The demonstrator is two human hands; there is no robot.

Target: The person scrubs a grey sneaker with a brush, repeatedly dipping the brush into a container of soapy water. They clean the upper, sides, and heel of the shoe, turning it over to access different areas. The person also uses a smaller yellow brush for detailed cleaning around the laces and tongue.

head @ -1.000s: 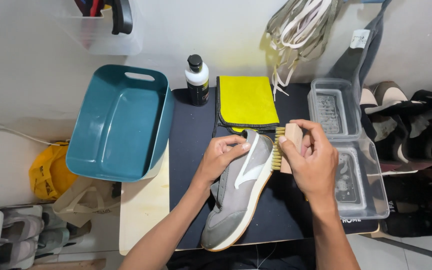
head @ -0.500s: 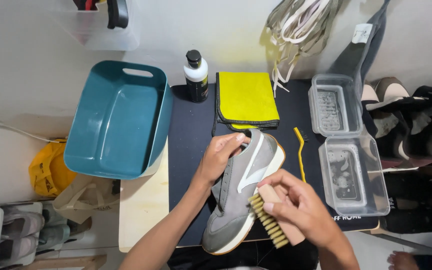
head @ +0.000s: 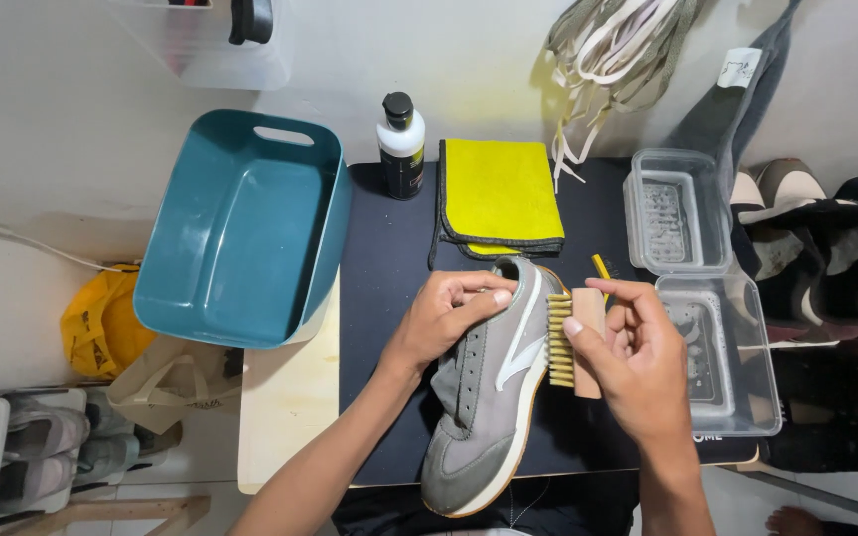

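Person stands over a small table with a dark mat (head: 389, 298) on top. A grey sneaker (head: 484, 397) with a white side stripe and cream sole lies on the mat, toe toward the person, heel toward the wall.

Left hand (head: 444, 318): fingers curled over the heel end and collar of the sneaker, gripping it and pinning it to the mat.

Right hand (head: 638, 367): fingers closed around a wooden-backed brush (head: 573, 337); thumb on the near face of the wood, other fingers wrapped behind. The pale bristles point left and touch the sneaker's side at the sole edge, near the heel.

A thin yellow stick-like item (head: 600, 266) shows just above the right hand; what kind of thing it is, cannot tell.

Surroundings: folded yellow cloth (head: 499, 194) on the mat, just beyond the heel. Black-and-white bottle (head: 401, 147) with a black cap stands upright to the left of the cloth. Teal plastic basin (head: 240, 228) sits left of the mat, tilted, overhanging the table edge. Two clear plastic containers (head: 712, 328) lie along the right edge of the mat. Bundle of pale laces (head: 613, 60) hangs on the wall above.
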